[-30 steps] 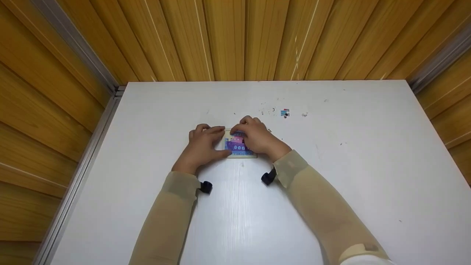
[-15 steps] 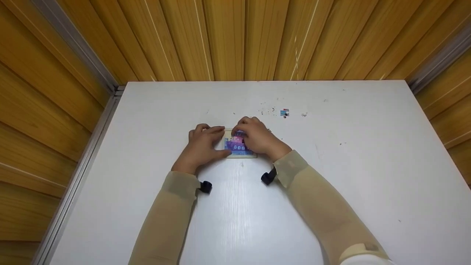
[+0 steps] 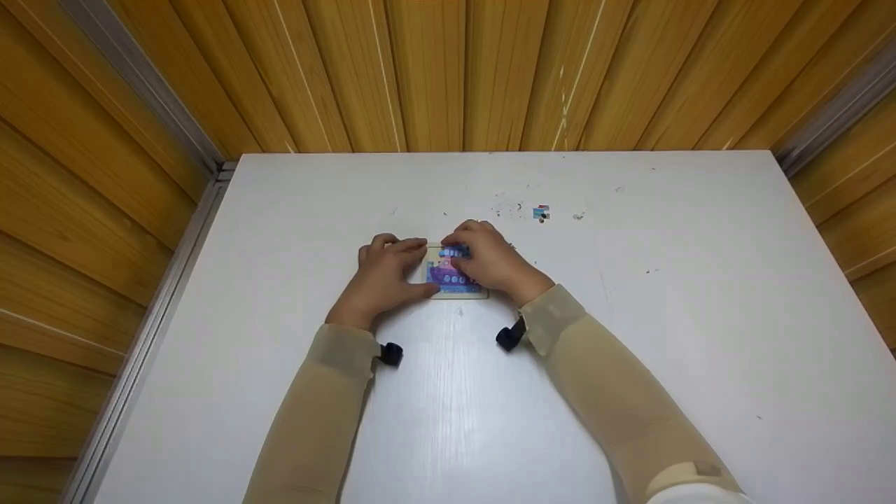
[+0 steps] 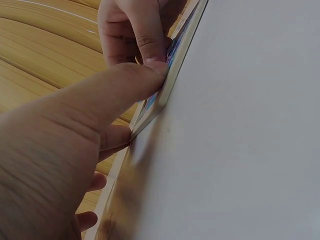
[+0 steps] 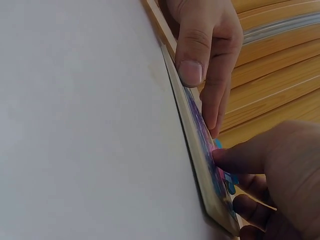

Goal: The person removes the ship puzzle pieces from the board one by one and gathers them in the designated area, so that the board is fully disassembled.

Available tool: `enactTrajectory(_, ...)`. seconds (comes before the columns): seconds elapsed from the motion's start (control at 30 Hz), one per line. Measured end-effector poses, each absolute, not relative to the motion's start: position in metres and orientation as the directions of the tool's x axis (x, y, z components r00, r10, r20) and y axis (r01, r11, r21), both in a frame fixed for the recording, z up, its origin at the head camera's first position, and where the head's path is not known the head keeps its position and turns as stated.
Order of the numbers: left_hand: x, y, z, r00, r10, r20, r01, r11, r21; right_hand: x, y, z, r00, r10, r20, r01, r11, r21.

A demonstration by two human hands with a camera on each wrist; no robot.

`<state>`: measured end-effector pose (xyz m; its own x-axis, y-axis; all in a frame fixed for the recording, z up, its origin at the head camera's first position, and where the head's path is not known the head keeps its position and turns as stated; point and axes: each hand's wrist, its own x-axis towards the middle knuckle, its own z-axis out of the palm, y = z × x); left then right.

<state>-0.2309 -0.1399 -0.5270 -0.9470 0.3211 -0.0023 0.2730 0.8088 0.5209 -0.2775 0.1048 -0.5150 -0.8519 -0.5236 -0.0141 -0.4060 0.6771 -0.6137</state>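
A small jigsaw puzzle in a pale wooden tray [image 3: 458, 297] lies flat on the table, with a purple and pink ship picture. My left hand [image 3: 388, 276] steadies its left side, thumb on the near border and forefinger at the far left corner. In the right wrist view, that thumb [image 5: 192, 65] presses down on the rim. My right hand [image 3: 493, 259] reaches over the tray's right part and pinches a blue puzzle piece [image 5: 229, 181], which sticks up over the picture. The tray's upper left shows bare wood. Fingers hide the right side.
A loose blue and red puzzle piece [image 3: 541, 213] lies behind and right of the tray. Dark marks dot the white table [image 3: 665, 315]. Wood-look panels [image 3: 427, 77] stand along the back and sides.
My right thumb has shifted and the fingers have opened out slightly, so more of the blue piece shows at the tray's top. My left hand stays in place.
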Motion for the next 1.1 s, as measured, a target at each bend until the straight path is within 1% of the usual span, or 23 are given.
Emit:
enactTrajectory(0.23, -0.2316, -0.1397, -0.5268, -0.948, 0.318, -0.01, 0.268, 0.815, 0.513, -0.2789, 0.1063, -0.5159, -0.86, -0.51, -0.032, -0.378, 0.678, -0.63)
enactTrajectory(0.57, -0.2319, -0.1392, -0.5276, -0.951, 0.308, -0.027, 0.249, 0.816, 0.522, -0.281, 0.1093, -0.5166, -0.845, -0.534, -0.028, -0.407, 0.676, -0.615)
enactTrajectory(0.8, -0.2319, -0.1391, -0.5276, -0.95, 0.312, -0.019, 0.259, 0.821, 0.509, -0.2828, 0.1106, -0.5141, -0.872, -0.49, -0.005, -0.356, 0.641, -0.68)
enactTrajectory(1.1, -0.2307, -0.1391, -0.5259, -0.949, 0.315, -0.02, 0.262, 0.821, 0.507, -0.2826, 0.112, -0.5153, -0.895, -0.445, 0.013, -0.323, 0.63, -0.706)
